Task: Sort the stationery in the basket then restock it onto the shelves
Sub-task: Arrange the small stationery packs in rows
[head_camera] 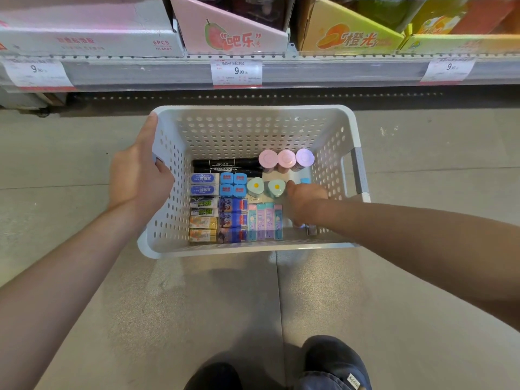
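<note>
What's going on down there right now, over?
Left hand grips white perforated plastic basket rim. Right hand inside, down among sorted stationery; grasp hidden. Nothing blocking.

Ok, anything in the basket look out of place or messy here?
Mostly no: the basket holds neat grouped rows. Only a small dark item lies alone by the near right wall, beside the right hand. The left hand grips the rim.
</note>
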